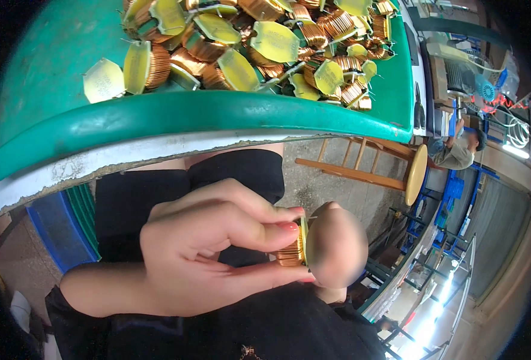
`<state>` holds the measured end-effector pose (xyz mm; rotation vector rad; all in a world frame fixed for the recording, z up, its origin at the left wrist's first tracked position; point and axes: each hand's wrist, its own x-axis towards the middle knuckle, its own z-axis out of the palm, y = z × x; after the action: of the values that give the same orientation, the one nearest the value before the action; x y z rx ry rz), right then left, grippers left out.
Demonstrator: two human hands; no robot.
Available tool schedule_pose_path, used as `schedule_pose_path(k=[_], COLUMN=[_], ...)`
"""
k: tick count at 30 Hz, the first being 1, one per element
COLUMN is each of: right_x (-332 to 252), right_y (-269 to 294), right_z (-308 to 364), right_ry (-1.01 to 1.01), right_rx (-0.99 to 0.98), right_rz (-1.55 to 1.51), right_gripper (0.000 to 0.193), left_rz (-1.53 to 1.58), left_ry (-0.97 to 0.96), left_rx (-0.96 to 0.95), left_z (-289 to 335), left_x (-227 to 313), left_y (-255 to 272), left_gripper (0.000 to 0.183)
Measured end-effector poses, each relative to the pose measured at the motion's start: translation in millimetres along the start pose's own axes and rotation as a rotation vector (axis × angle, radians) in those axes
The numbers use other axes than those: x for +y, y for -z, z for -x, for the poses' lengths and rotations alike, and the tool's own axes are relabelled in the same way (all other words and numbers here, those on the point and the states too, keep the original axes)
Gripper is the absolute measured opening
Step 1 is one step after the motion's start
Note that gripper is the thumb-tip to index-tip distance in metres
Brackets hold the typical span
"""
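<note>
My left hand [211, 240] reaches in from the left and pinches a toroidal coil [289, 253] between thumb and fingertips. Copper wire is wound around the coil, and its yellow base plate [304, 237] faces right, seen edge-on. Close against that plate is a smeared, rounded skin-coloured shape, apparently my right hand [337, 249], rising from a dark sleeve below. Its fingers cannot be made out. Beyond both hands, many similar coils [274, 42] with yellow plates and thin wire pins lie heaped in a green tray [205, 117].
The tray rests on a white tabletop with a chipped edge [91, 157], above my lap in black shorts [238, 171]. A wooden stool [418, 174] stands to the right. Farther right, a person [456, 153] sits near shelving. Blue and green bins [64, 228] are at the left.
</note>
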<state>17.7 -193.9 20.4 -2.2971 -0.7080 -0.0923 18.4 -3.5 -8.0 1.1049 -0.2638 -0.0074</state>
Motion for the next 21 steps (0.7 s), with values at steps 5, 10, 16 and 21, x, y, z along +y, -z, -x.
schedule_pose_path(k=[5,10,16,21], right_x=[-1.3,2.1,-1.8,11.9], right_y=[1.9,7.4,8.3,-11.6], right_z=[-0.9,6.1,-4.2,6.6], right_ry=[-0.016,-0.144,-0.195,-0.091], right_rx=[0.028,0.263,0.299,0.256], right_rz=[0.017,-0.297,-0.573,-0.440], right_gripper=[0.046,0.050,0.050,0.046], left_rz=[-0.038,0.041,0.142,-0.077], left_ry=[0.031,0.047,-0.176,0.008], left_rx=[0.036,0.056,0.033,0.278], left_z=[-0.3,-8.0,-31.7,-74.3], left_x=[0.5,21.7,96.2,154.6], left_y=[-2.2,-11.6,27.5,68.1], left_gripper=[0.033,0.033,0.047,0.032])
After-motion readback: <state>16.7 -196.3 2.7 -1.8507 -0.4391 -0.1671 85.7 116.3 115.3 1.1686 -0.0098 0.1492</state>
